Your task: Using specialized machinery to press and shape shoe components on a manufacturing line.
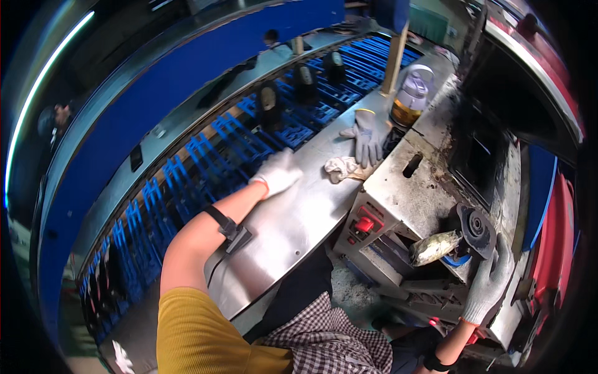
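Note:
My left hand (278, 173), in a white knit glove, is over the steel tabletop (280, 227) beside the blue slatted conveyor (227, 134). Motion smears its fingers, and I make out nothing in them. At the right, my gloved right hand (495, 271) has its fingers along the edge of a dark piece with a ring pattern (478, 225), which looks like a shoe sole. This piece stands tilted at the machine's front. A pale, shiny, rounded piece (434, 248) lies against its left side. Some of the right fingertips are hidden.
A grey work glove (366, 140) and a crumpled white cloth or glove (342, 168) lie on the steel top. Behind them stands a bottle with amber liquid (410, 100). Dark shoe-like pieces (268, 98) sit on the conveyor. The machine (392, 177) carries a red switch (366, 223).

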### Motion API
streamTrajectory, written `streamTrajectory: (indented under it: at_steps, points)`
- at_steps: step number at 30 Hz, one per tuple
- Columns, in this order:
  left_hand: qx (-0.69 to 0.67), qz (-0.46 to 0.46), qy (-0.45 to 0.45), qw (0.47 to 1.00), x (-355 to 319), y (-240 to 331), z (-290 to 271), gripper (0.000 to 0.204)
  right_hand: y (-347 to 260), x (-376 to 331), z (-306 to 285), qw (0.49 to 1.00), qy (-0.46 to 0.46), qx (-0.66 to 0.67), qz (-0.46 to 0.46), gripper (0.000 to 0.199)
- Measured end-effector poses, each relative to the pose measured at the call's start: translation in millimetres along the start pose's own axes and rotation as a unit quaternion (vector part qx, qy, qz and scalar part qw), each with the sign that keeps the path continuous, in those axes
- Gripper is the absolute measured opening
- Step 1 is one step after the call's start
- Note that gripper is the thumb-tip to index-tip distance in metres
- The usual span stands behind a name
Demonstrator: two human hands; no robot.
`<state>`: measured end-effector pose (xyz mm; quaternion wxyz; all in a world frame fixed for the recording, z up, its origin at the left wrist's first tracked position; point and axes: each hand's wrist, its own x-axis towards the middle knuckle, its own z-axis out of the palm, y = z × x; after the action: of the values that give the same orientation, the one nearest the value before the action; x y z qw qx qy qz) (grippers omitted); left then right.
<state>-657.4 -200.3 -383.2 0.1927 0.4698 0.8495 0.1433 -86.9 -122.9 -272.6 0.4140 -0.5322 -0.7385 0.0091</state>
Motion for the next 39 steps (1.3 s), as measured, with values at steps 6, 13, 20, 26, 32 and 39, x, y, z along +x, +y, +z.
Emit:
streamTrajectory:
  at_steps: [6,13,20,26,32,39]
  points:
    - [0.092,0.073,0.24,0.964,-44.6,12.2,39.4,0.066,-3.8,6.1,-3.1,0.996,-0.042,-0.076,-0.036,0.038]
    - [0.057,0.019,0.241,0.969,-45.1,26.0,34.8,0.056,-14.7,5.3,-10.0,0.997,-0.043,-0.059,-0.023,0.041]
    - [0.086,-0.03,0.247,0.965,-45.8,27.6,37.0,0.055,-20.4,5.2,-11.5,0.997,-0.008,-0.058,-0.052,0.035]
    - [0.116,-0.075,0.288,0.947,-41.6,27.3,36.7,0.048,-23.8,5.5,-12.8,0.998,0.001,-0.03,-0.054,0.035]
    - [0.157,-0.098,0.281,0.942,-34.8,25.8,38.2,0.044,-21.7,4.3,-12.8,0.998,-0.005,-0.034,-0.051,0.034]
    - [0.187,-0.046,0.341,0.92,-26.0,18.1,43.9,0.042,-23.6,4.9,-13.2,0.996,0.011,-0.055,-0.062,0.033]
